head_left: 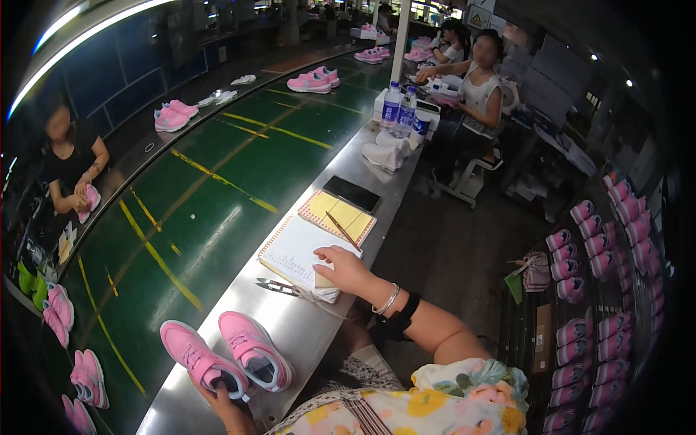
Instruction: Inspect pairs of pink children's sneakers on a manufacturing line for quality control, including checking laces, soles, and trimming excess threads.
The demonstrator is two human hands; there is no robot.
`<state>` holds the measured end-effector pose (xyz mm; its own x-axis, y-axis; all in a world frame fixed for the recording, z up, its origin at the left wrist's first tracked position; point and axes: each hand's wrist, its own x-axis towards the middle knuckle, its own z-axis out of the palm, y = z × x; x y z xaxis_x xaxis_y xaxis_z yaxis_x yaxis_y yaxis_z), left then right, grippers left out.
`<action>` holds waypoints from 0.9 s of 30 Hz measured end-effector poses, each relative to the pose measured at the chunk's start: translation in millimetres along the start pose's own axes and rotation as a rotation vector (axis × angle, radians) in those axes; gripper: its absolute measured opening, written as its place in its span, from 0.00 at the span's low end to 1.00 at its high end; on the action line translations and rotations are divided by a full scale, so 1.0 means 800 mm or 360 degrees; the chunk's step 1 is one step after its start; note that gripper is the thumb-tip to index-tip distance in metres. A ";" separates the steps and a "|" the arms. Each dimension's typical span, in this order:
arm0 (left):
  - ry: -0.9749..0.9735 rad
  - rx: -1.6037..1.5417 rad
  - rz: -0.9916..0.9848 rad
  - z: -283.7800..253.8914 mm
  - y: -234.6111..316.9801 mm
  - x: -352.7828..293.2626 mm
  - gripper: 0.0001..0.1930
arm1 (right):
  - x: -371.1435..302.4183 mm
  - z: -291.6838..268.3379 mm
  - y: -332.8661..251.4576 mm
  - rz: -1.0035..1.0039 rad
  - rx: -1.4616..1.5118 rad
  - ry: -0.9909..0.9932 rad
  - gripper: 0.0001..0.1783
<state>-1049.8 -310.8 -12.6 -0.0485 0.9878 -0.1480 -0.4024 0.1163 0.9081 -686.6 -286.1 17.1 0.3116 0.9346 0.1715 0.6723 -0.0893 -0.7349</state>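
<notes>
Two hands: left [226, 408] gripping a pink shoe [197, 353], right [341, 269] empty, loosely curled over a handwritten notebook [293, 245].

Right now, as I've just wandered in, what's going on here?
A person sits at a metal bench beside a green belt. Their left hand is at the heel of one pink shoe; its companion shoe stands beside it. The right hand rests on an open notebook, near dark snips. Across the belt, a co-worker handles another pink shoe.
</notes>
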 end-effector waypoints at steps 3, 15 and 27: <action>-0.0046 -0.0078 -0.0021 -0.003 0.005 0.000 0.36 | 0.027 -0.020 0.048 -0.0038 -0.0404 0.0363 0.18; 0.0009 -0.0093 -0.0031 0.000 0.001 0.003 0.34 | 0.066 -0.006 0.108 0.0454 -0.0771 0.0456 0.10; 0.0034 -0.0082 -0.0052 -0.014 -0.006 0.004 0.35 | 0.086 0.031 0.088 -0.0188 -0.0985 0.0368 0.08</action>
<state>-1057.8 -309.4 -21.9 -0.0539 0.9810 -0.1864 -0.4508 0.1426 0.8811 -635.0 -219.5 -39.1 0.3020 0.8586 0.4142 0.9503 -0.2364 -0.2027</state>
